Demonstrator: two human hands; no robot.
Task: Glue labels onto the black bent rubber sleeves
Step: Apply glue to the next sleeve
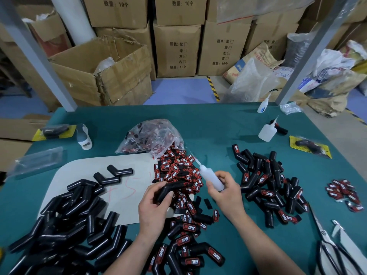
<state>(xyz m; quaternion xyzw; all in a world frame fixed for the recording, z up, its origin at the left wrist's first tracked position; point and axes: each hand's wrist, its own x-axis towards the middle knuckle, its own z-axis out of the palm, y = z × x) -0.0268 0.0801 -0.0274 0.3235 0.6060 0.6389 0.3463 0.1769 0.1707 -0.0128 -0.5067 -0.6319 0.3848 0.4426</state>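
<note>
Head view: left hand [154, 207] fingers [156, 185] clamped on a bare sleeve [168, 190], right hand [226, 192] gripping glue bottle [211, 178]. Labelled pile [268, 187] right, bigger unlabelled pile [65, 225] left; roughly half remaining.

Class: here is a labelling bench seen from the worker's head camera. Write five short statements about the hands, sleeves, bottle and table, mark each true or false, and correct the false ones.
1. The left hand holds a black bent sleeve. True.
2. The right hand holds scissors. False: it grips a white glue bottle; the scissors lie on the table at the right.
3. A heap of plain sleeves lies to the left of the hands. True.
4. The table cover is red. False: it is teal green.
5. A heap of labelled sleeves lies to the right of the hands. True.
</note>
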